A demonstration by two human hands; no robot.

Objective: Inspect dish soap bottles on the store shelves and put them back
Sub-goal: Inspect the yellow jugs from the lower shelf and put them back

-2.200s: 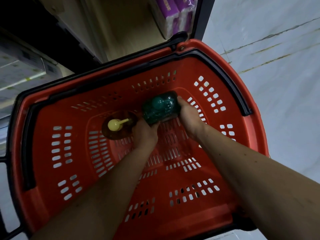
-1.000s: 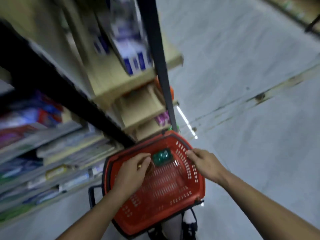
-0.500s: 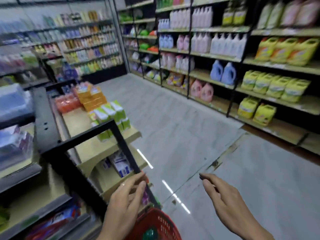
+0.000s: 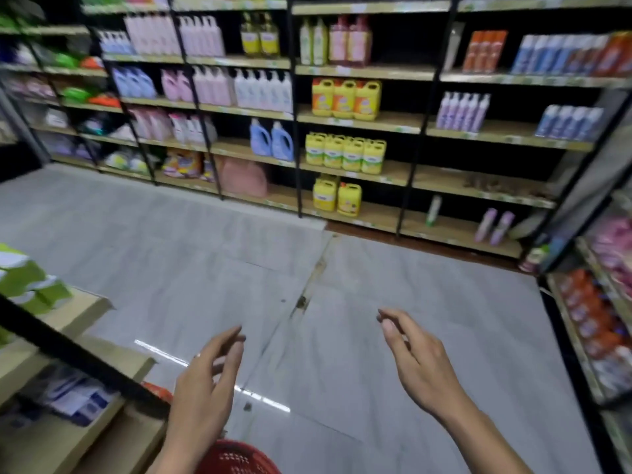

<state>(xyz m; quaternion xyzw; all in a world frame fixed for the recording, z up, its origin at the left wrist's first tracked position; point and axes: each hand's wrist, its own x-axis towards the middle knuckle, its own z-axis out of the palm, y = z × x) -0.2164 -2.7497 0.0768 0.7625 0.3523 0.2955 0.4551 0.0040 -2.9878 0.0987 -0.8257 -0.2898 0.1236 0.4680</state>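
Note:
Across the aisle stand shelves (image 4: pixel 355 122) of yellow dish soap jugs: three with orange labels (image 4: pixel 345 99), a row of several below (image 4: pixel 345 153), and two on the bottom shelf (image 4: pixel 337 197). My left hand (image 4: pixel 208 381) and my right hand (image 4: pixel 415 359) hover in front of me over the floor, fingers relaxed, holding nothing. Only the rim of the red basket (image 4: pixel 236 456) shows at the bottom edge, below my left wrist.
A wooden shelf unit with a black frame (image 4: pixel 78 357) stands close on my left, holding green packs (image 4: pixel 27 285). Another rack of pouches (image 4: pixel 595 323) lines the right side. Grey tiled floor (image 4: pixel 307 268) lies between me and the far shelves.
My hands let go of the green bottle in the red basket and rose out of it. My view lifted from the basket to the shelves across the aisle.

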